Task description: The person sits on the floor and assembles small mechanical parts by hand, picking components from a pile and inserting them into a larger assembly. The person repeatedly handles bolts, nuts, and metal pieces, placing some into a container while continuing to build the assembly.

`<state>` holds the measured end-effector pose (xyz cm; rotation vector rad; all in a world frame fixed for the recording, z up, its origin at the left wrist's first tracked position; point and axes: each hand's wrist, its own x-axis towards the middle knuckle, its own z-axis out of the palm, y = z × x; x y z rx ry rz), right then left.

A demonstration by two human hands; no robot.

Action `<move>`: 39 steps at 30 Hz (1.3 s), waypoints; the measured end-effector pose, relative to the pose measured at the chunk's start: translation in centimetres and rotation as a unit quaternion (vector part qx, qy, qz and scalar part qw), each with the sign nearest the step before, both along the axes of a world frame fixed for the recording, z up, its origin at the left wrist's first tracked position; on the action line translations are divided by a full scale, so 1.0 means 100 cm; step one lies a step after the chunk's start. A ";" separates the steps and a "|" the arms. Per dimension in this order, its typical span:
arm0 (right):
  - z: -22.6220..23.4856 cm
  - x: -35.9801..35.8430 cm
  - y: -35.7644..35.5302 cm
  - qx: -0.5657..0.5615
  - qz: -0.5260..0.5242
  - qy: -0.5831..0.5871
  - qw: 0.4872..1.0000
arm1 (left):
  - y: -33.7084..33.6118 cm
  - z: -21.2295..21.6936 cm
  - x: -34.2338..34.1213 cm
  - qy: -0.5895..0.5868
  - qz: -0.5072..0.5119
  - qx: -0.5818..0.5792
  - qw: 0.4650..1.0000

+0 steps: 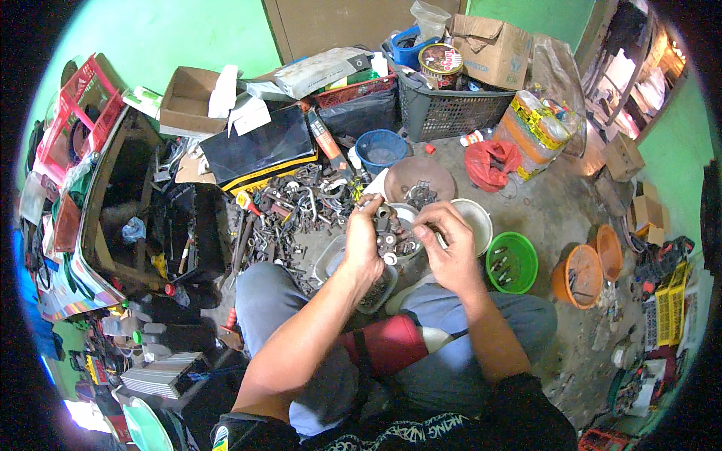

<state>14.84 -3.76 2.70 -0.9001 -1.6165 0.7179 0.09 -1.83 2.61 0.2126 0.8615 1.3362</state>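
Note:
My left hand [362, 239] is raised over the containers between my knees. Its fingers are closed around a small dark metal part with a round end [384, 213]. Close on its right is my right hand [449, 239], thumb and fingers bent together in a pinch; whatever sits between them is too small to make out. Under and behind the hands are a bowl of metal pieces [410, 242], a white round tub [480, 218] and a brown basin [402, 171] with small hardware. A clear plastic container [325, 263] is partly hidden by my left arm.
Loose metal parts [289, 207] lie heaped to the left. A green basin [524, 274] and orange basins [577, 259] stand right. Behind are a blue basket [383, 143], a red plastic bag [489, 167], a black box [263, 143] and a grey crate [451, 113].

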 end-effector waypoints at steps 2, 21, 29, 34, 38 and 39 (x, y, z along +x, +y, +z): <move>0.011 0.004 -0.001 -0.024 0.039 -0.097 0.994 | 0.002 -0.015 -0.011 -0.021 -0.031 0.044 0.998; -0.008 -0.001 -0.004 -0.099 0.100 -0.147 0.979 | -0.003 -0.002 0.003 0.152 -0.055 0.005 0.987; -0.021 0.001 0.000 -0.228 0.155 -0.012 0.961 | -0.001 0.001 0.005 0.123 -0.051 0.035 0.990; -0.021 0.014 0.005 -0.303 0.228 0.209 0.901 | 0.009 -0.002 -0.007 0.034 -0.030 0.007 0.999; -0.014 0.037 0.011 -0.295 0.224 0.193 0.908 | 0.019 -0.003 -0.029 -0.040 0.017 0.032 0.999; -0.012 0.039 0.011 -0.302 0.209 0.183 0.912 | 0.018 0.001 -0.032 -0.042 0.019 0.042 0.998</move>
